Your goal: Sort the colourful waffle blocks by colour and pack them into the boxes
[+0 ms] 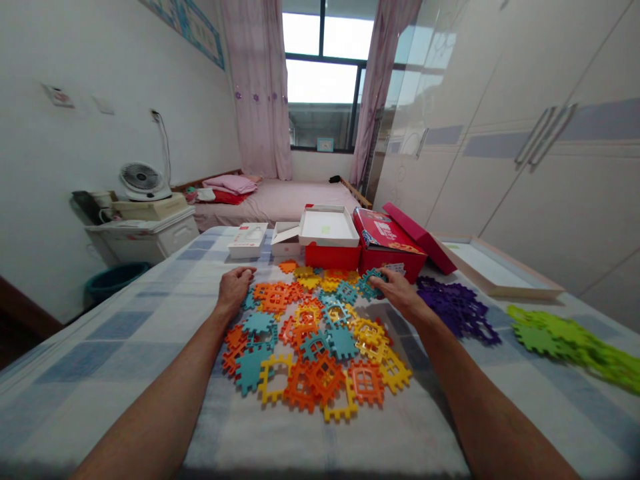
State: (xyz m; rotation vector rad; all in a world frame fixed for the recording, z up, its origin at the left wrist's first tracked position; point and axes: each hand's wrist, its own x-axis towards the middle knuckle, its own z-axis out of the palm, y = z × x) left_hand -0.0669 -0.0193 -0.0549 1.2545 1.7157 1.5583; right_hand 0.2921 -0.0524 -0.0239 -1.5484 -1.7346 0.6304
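Observation:
A loose pile of toothed plastic building tiles in orange, yellow and teal covers the middle of the table, among them an orange window tile (367,382) and a flat teal tile (343,341). My right hand (395,288) pinches a teal tile (370,284) at the pile's far right edge. At the far left edge rests my left hand (235,288), fingers curled, beside orange tiles (273,295); whether anything is in it is hidden. Purple tiles (455,307) lie in a heap right of my right forearm. Farther right is a heap of lime green tiles (570,340).
Behind the pile stand a white box (249,240), a small opened carton (287,241), a white tray (329,225) on a red box, and a larger red box (393,243) with a lid leaning on it. A shallow tray (500,263) lies at the back right.

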